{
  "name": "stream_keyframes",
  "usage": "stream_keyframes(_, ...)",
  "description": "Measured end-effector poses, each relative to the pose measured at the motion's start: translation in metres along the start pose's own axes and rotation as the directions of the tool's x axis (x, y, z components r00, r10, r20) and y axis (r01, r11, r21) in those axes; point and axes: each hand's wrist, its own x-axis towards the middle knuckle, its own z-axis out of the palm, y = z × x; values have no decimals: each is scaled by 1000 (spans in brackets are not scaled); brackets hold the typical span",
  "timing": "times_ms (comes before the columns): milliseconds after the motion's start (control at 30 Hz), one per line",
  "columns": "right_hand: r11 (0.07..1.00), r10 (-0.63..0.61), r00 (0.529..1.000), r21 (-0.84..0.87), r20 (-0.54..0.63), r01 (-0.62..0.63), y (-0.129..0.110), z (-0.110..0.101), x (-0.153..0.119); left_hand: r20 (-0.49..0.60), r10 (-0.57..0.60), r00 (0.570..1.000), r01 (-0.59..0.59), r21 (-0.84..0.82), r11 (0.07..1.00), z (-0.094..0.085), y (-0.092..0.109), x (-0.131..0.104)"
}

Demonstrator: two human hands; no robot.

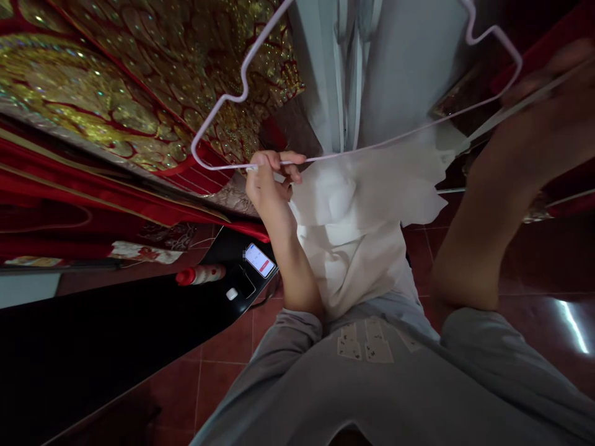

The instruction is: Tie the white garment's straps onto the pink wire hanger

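Observation:
My left hand (274,176) is closed around the lower bar of a pale pink clothes hanger (372,147), near its left corner. Thin white cloth (362,192) hangs beneath the bar and falls in folds toward my lap. At the far right, my right hand (553,87) is raised and blurred, partly lost in shadow. A taut pale edge of the cloth runs up to this hand and appears gripped in it, though single fingers are hard to make out. The hanger's right corner lies just beside it.
Red and gold sequined garments (93,93) hang at the left. Below them a black table (116,334) carries a lit phone (260,260), a red-capped bottle (201,274) and a small white case (231,294). Grey-white panels (400,62) stand ahead. Red tiles (223,347) cover the floor.

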Motion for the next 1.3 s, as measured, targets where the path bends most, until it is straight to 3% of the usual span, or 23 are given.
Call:
stream_keyframes(33, 981, -193, 981, 11, -11, 193, -2, 13, -18, -10, -5, 1000, 6, 17, 1000, 1, 1, -1)
stream_keyframes(67, 979, -200, 977, -35, 80, 203, -5, 27, -35, -17, -8, 1000, 8, 28, 1000, 2, 1, -2)
stream_keyframes(133, 972, -151, 946, -133, 288, 196, -10, 49, -62, -14, -13, 1000, 14, 37, 999, 3, 1, -5)
stream_keyframes(200, 915, -33, 857, -329, 514, 232, -13, 60, -77, 1, -18, 1000, 18, 43, 999, 3, 1, -7)
stream_keyframes(267, 834, 51, 773, -453, 632, 315, -13, 62, -80, 16, -19, 1000, 18, 41, 999, 3, 1, -8)
stream_keyframes(300, 802, 76, 753, -488, 654, 343, -13, 61, -79, 27, -25, 999, 24, 33, 999, 3, 1, -8)
stream_keyframes(467, 749, 159, 787, -592, 597, 298, -11, 55, -73, 162, -133, 978, 137, -18, 990, -6, 8, -8)
stream_keyframes(567, 757, 153, 795, -587, 587, 288, -12, 54, -74, 238, -209, 949, 202, 57, 978, -22, 10, -7)
stream_keyframes(633, 760, 178, 791, -593, 585, 268, -12, 54, -75, 222, -211, 952, 192, 105, 976, -36, 9, -5)
stream_keyframes(767, 776, 206, 819, -599, 535, 196, -10, 51, -81, 62, -89, 994, 82, 97, 992, -58, 9, 3)
stream_keyframes(867, 776, 135, 831, -579, 539, 250, -6, 49, -86, -35, 79, 996, -74, 129, 989, -62, 13, 11)
stream_keyframes(967, 764, 62, 831, -562, 552, 316, -3, 48, -87, -26, 257, 966, -246, 215, 945, -61, 17, 18)
stream_keyframes(1033, 756, 37, 824, -555, 565, 347, -2, 47, -87, 3, 316, 949, -304, 282, 910, -63, 19, 22)
stream_keyframes(1167, 740, 11, 799, -542, 602, 398, -3, 45, -84, -14, 364, 931, -341, 314, 886, -79, 20, 25)
stream_keyframes(1300, 750, 42, 799, -547, 600, 371, -1, 46, -85, -17, 392, 920, -373, 274, 886, -95, 17, 23)
